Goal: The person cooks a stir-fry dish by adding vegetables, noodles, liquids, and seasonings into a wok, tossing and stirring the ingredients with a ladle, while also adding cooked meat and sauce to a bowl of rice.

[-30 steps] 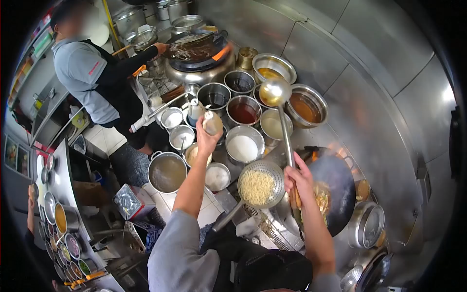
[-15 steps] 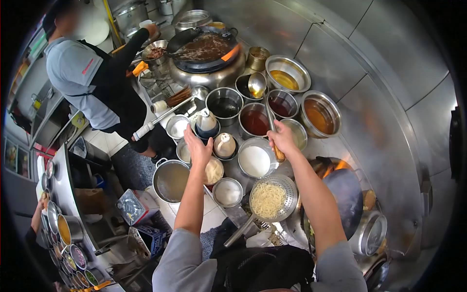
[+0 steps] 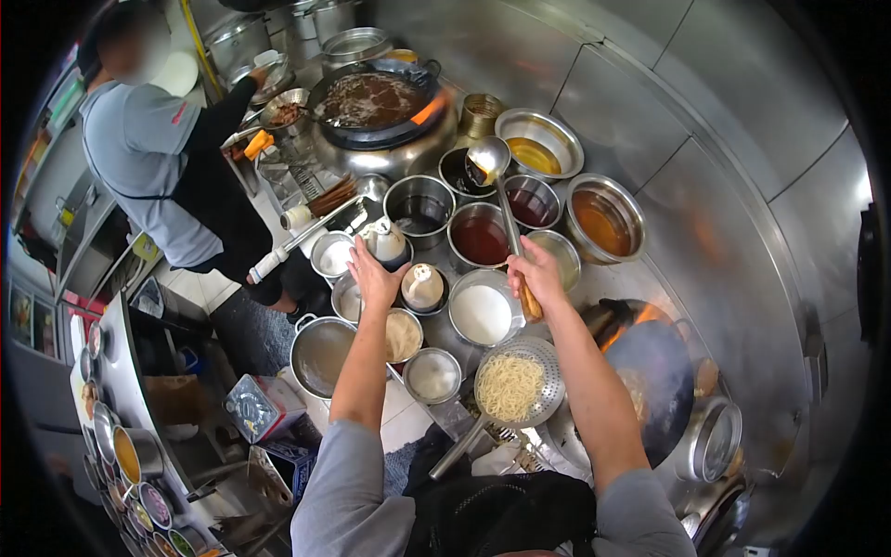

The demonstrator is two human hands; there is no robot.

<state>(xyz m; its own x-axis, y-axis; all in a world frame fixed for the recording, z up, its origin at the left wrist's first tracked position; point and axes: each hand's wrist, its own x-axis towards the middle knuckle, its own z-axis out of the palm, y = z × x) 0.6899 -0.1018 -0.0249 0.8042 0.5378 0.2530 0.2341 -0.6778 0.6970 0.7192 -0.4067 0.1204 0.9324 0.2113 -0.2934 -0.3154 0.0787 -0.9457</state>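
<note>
My right hand (image 3: 535, 270) is wrapped round the wooden handle of a metal ladle (image 3: 489, 160). The ladle's bowl, with dark liquid in it, hangs over the pot of dark sauce (image 3: 454, 174). My left hand (image 3: 376, 276) has its fingers apart and holds nothing; it is beside a squeeze bottle (image 3: 384, 243) and a second bottle (image 3: 422, 286), both standing in containers. Noodles (image 3: 510, 387) lie in a perforated strainer (image 3: 549, 376) in front of me. A pot of white powder (image 3: 481, 314) stands between my hands.
A steaming wok (image 3: 650, 381) sits over flames at the right. A larger wok (image 3: 374, 98) with bubbling dark liquid is at the back. At the left stands a person (image 3: 153, 176) in a grey shirt. Bowls of orange liquid (image 3: 603, 223) and yellow oil (image 3: 535, 156) line the wall side.
Over the last second, my left hand let go of the bottle, which now stands in a container. The ladle moved from above the oil bowl to the dark sauce pot. The other person's arm moved.
</note>
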